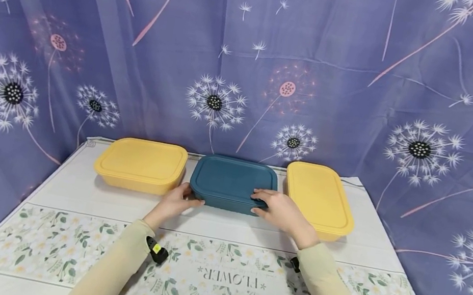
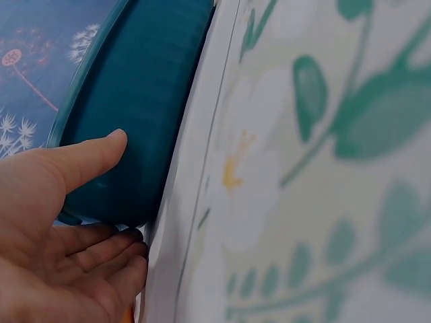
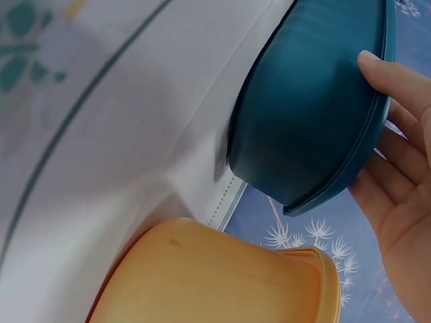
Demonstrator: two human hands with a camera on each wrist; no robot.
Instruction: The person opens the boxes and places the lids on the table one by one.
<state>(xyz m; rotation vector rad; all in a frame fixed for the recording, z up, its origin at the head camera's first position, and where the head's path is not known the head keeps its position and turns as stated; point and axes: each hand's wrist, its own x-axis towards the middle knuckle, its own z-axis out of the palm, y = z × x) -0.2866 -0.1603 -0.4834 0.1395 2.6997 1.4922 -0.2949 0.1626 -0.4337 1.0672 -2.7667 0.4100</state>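
Observation:
A dark teal lidded food container (image 1: pixel 232 175) sits at the back of the table between two yellow ones. My left hand (image 1: pixel 174 203) is at its front left corner, thumb along the front wall and fingers by the left end; in the left wrist view, the fingertips (image 2: pixel 135 242) are low beside the container's base. My right hand (image 1: pixel 283 214) grips its front right edge, fingers on the lid and thumb (image 3: pixel 377 67) against the front wall. The lid appears closed; whatever is inside is hidden.
To the left lies a yellow lidded container (image 1: pixel 141 161), set lengthwise across. Another yellow container (image 1: pixel 320 197), turned at an angle, stands close to my right hand. A floral cloth band (image 1: pixel 228 259) crosses the white table. Purple dandelion-print curtain (image 1: pixel 255 27) hangs behind and at both sides.

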